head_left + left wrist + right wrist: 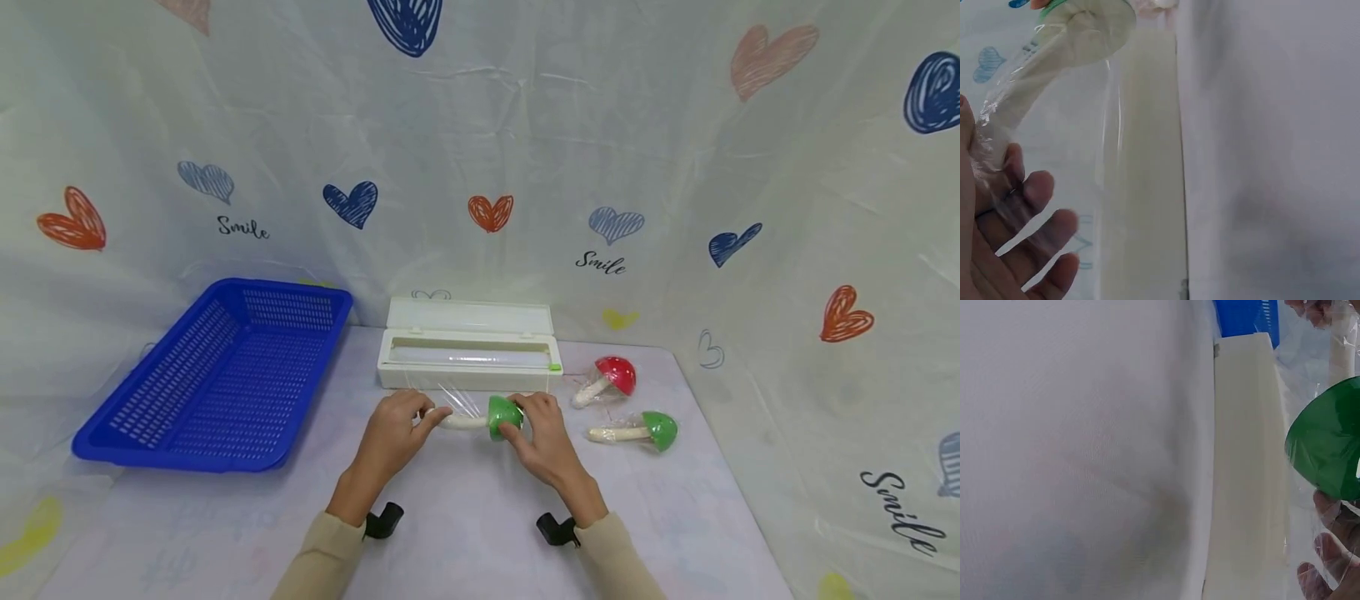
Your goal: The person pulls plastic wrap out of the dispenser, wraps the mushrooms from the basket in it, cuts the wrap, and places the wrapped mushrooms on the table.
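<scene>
Between both hands is a toy mushroom (504, 417) with a green cap and pale stem, lying sideways. My left hand (393, 433) pinches the stem's end together with clear plastic film (991, 112); in the left wrist view its other fingers spread behind the film. At the cap, my right hand (551, 442) grips with thumb and fingers, and film covers the cap in the right wrist view. Just behind, a white cling film dispenser (465, 379) has its lid raised and a roll inside. Film stretches between it and the mushroom.
On the right lie a red-capped mushroom (618, 373) and another green-capped mushroom (660, 429), both in film. A blue perforated basket (172, 461) stands on the left. Behind the table (465, 517) hangs a white sheet (450, 117) printed with hearts.
</scene>
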The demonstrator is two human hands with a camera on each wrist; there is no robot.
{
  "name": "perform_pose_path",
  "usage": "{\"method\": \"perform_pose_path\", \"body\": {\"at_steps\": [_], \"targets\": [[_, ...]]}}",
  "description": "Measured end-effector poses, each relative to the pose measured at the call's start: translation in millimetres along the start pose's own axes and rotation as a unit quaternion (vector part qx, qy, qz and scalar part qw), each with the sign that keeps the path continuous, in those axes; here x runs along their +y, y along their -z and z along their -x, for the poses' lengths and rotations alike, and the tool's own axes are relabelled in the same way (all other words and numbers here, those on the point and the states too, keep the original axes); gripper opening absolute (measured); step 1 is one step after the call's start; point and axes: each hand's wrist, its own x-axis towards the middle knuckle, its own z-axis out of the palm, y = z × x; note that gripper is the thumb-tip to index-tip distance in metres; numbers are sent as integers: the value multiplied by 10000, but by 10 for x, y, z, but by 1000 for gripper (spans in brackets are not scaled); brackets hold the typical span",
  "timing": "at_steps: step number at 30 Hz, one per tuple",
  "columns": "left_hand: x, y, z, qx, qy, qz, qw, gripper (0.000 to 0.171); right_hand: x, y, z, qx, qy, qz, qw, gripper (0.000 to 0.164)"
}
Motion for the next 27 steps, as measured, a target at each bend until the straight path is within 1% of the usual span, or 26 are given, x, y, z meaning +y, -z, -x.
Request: {"method": "perform_pose_path", "body": {"at_steps": [2, 3, 5, 6, 8, 9, 11, 13, 15, 16, 18, 20, 22, 25, 27], "targets": [[-35, -25, 4, -503, 481, 242, 9973, 26, 14, -36, -15, -174, -272, -71, 9995, 46], [-53, -35, 8, -763, 728, 368, 9937, 25, 23, -51, -24, -242, -390, -94, 9989, 46], [-91, -51, 21, -1223, 1176, 596, 9837, 25, 40, -73, -42, -345, -594, -209, 9974, 48], [-107, -54, 29, -1431, 1361, 673, 9780, 27, 49, -82, -51, -375, -649, -251, 9969, 48], [-143, -70, 46, -1680, 1501, 698, 9718, 33, 74, -98, -68, -427, -743, -308, 9958, 47], [-163, -78, 55, -1716, 1504, 701, 9711, 35, 86, -106, -78, -433, -746, -336, 9957, 46], [-206, -98, 69, -1666, 1433, 588, 9738, 37, 103, -121, -95, -463, -785, -364, 9952, 45], [-243, -116, 77, -1557, 1375, 366, 9775, 37, 119, -145, -116, -510, -841, -360, 9945, 45], [-269, -128, 77, -1479, 1389, 113, 9791, 35, 129, -168, -138, -555, -875, -325, 9941, 45], [-277, -134, 76, -1462, 1422, -57, 9790, 35, 132, -178, -150, -591, -894, -308, 9938, 45], [-282, -139, 73, -1507, 1529, -380, 9759, 35, 135, -198, -178, -650, -913, -260, 9934, 45], [-267, -134, 66, -1532, 1611, -656, 9728, 35, 134, -208, -207, -704, -936, -216, 9929, 45], [-234, -116, 56, -1486, 1614, -880, 9716, 37, 134, -210, -233, -736, -968, -207, 9924, 44], [-150, -49, 30, -1276, 1530, -1027, 9746, 43, 131, -199, -257, -794, -1063, -228, 9909, 42], [-102, 14, 11, -1002, 1504, -1018, 9783, 42, 128, -184, -262, -836, -1136, -319, 9895, 41]]}}
